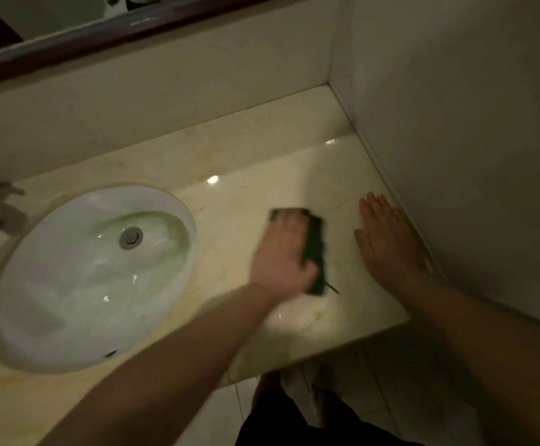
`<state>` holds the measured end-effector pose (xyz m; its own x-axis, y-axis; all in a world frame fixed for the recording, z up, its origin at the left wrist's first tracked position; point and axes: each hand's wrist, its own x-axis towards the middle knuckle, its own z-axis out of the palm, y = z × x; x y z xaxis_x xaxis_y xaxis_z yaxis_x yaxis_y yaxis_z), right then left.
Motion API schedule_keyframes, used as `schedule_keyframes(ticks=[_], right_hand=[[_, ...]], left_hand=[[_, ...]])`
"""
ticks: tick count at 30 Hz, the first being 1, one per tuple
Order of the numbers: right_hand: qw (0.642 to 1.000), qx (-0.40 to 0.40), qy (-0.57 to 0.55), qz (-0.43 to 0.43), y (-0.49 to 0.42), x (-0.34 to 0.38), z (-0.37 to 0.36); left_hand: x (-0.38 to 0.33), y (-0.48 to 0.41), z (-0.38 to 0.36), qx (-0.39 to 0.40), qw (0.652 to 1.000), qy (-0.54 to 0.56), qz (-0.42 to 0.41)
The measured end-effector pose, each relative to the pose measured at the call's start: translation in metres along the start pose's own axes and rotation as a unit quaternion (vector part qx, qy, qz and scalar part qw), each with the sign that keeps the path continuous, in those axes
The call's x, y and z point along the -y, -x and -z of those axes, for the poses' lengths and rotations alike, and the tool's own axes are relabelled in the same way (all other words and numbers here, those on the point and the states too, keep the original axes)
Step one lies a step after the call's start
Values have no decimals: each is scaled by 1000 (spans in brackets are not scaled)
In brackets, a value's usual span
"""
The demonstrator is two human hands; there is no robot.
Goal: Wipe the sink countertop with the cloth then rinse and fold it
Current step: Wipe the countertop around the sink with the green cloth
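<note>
I am pressing the green cloth [316, 249] flat under my left hand [283, 252] on the countertop [262, 185], between the sink [69, 284] and the right edge by the wall. My right hand [388, 239] is lying open, fingers spread, near that edge, holding nothing. The cloth is looking soft, light and probably wet; I am thinking to gather it from its border. I am seeing no writing.

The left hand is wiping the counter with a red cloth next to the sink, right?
Not quite: the cloth is dark green, not red. The head view shows the left hand pressing it on the counter beside the sink.
</note>
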<state>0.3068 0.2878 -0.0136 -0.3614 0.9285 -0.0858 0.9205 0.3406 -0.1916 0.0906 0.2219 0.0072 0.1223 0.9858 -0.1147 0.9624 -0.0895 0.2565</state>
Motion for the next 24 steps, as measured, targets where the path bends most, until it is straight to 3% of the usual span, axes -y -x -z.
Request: schedule_keyframes(ticks=[3, 6, 11, 14, 19, 24], right_hand=[[1000, -6, 0, -8, 2, 5, 2], [1000, -1, 6, -17, 1, 7, 3], [999, 48, 1, 4, -5, 0, 3], [995, 91, -7, 49, -1, -16, 7], [999, 41, -7, -4, 41, 24, -3], [999, 33, -25, 27, 81, 142, -33]], left_hand=[[66, 12, 14, -16, 982, -73, 176], [39, 19, 7, -28, 971, -71, 225], [-99, 21, -29, -3, 994, 34, 102], [-136, 30, -44, 11, 996, 53, 68], [-95, 74, -41, -4, 999, 29, 37], [-8, 141, -28, -41, 993, 46, 100]])
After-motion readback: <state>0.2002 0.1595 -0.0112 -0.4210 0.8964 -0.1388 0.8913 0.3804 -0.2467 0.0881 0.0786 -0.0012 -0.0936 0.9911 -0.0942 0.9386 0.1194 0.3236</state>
